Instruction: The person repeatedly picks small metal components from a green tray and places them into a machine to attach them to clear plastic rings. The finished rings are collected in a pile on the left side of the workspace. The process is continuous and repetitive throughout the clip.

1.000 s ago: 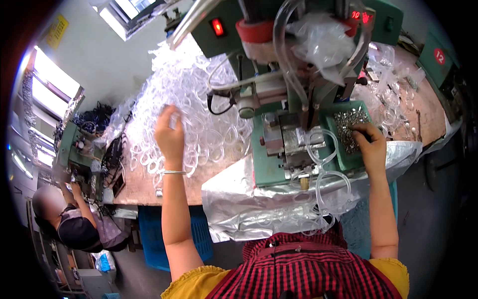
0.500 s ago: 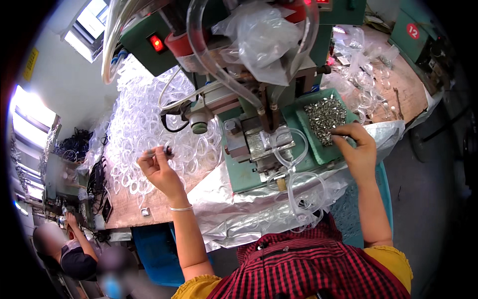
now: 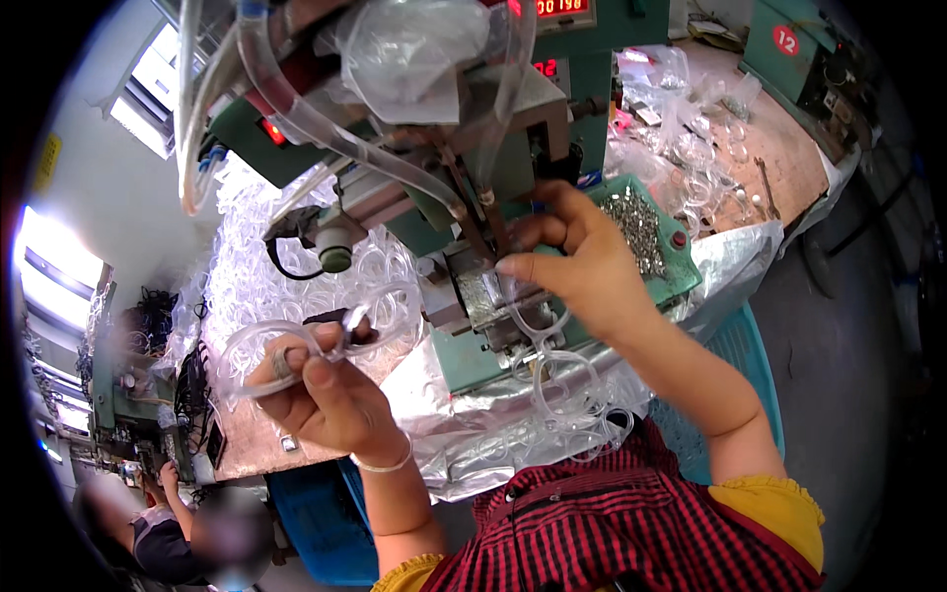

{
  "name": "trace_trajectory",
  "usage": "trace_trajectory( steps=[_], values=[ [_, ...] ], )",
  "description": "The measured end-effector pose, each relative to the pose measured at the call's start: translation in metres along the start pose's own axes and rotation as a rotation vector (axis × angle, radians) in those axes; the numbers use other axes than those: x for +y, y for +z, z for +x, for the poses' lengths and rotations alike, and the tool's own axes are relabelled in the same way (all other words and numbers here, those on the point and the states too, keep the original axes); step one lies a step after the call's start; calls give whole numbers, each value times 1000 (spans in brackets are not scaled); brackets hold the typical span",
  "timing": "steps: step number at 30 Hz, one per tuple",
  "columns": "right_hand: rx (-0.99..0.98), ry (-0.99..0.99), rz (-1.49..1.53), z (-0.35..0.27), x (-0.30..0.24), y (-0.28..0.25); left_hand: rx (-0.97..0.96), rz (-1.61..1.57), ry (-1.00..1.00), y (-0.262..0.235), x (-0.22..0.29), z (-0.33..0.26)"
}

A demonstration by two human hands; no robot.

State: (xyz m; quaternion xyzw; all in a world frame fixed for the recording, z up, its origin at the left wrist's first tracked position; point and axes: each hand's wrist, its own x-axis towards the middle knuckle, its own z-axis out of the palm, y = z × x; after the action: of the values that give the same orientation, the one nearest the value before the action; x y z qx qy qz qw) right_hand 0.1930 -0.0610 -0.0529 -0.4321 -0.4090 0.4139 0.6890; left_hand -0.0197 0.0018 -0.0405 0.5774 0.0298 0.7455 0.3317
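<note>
Where it touched the tray, the right hand (image 3: 582,261) now meets the machine (image 3: 483,296)

A crowded workshop desk around a green machine

A heap of clear plastic rings (image 3: 256,266) covers the far left of the wooden desk (image 3: 789,158), and crinkled silver foil sheeting (image 3: 464,414) drapes over its near edge. Clear hoses (image 3: 296,109) and a plastic bag (image 3: 414,49) hang above the green machine (image 3: 552,109), which shows a red digital display (image 3: 562,8). A second green machine (image 3: 799,49) stands far right, with more loose clear rings (image 3: 700,148) before it. A blue crate (image 3: 316,513) sits below the desk, a blue basket (image 3: 740,365) to the right. Another person (image 3: 158,523) works at the near left
</note>
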Motion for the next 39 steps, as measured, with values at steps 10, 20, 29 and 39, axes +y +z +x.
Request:
trace_trajectory(
  steps=[10,20,29,39],
  values=[
    [53,-209,-613,-23,-16,-20,-764,522,179,13,6,-14],
    [254,-384,-1379,-17,67,-119,-893,551,476,40,-16,-35],
    [230,-488,-1296,2,65,-106,-622,295,-247,12,30,-112],
    [484,-107,-252,6,86,-111,-283,1316,-112,-113,41,-18]
  ],
)
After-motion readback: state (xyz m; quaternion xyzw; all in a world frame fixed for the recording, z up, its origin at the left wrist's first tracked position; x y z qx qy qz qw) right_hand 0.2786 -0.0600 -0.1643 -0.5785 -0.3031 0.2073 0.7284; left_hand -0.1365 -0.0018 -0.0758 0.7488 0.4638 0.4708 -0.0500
